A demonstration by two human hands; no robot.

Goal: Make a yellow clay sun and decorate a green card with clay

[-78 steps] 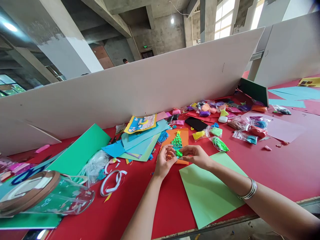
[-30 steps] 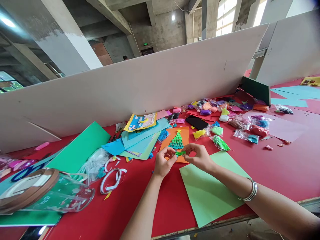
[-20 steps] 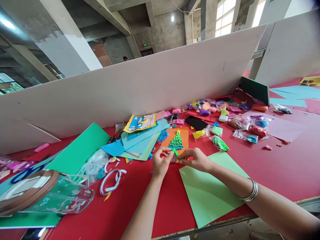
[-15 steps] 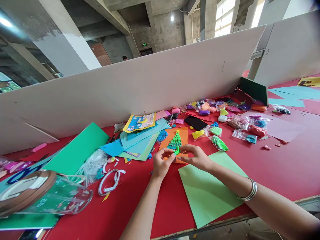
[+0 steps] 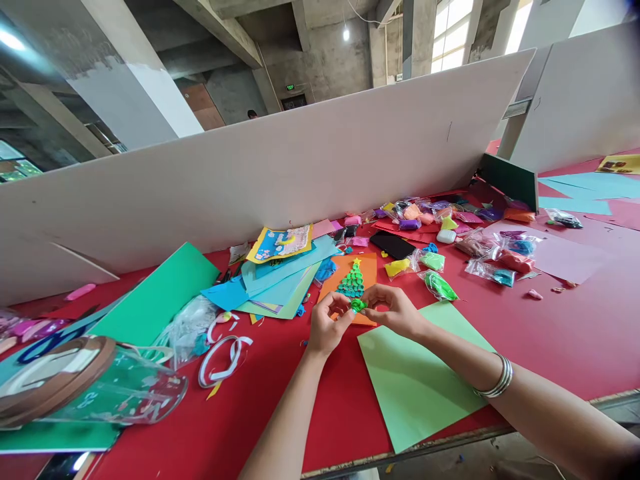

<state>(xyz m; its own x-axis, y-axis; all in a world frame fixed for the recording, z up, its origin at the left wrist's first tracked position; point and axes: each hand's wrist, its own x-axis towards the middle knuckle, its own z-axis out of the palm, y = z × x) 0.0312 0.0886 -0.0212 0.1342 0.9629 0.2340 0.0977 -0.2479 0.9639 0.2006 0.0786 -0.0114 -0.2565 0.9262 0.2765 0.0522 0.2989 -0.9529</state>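
Between my fingertips is a small lump of bright green clay (image 5: pixel 358 305). My left hand (image 5: pixel 330 321) pinches it from the left, and my right hand (image 5: pixel 393 311) grips its other side. Just beyond and partly under my hands lies an orange card (image 5: pixel 369 268) bearing a tree (image 5: pixel 352 283) of green and teal clay pieces with a yellow star on top. My fingers hide the card's lower part. A light green paper sheet (image 5: pixel 420 373) lies under my right forearm, which wears silver bangles (image 5: pixel 500 377).
Coloured papers (image 5: pixel 280 287) are piled left of the card. Bagged clay (image 5: pixel 438 285) and a black phone (image 5: pixel 393 245) lie to the right. A clear jar with a brown lid (image 5: pixel 135 387) rests on its side at left, near white tape loops (image 5: pixel 220 363). A white partition (image 5: pixel 280 173) stands behind.
My fingers have worked the green clay into a more compact lump. Both hands have shifted very slightly right, and my right fingertips now press on the clay.
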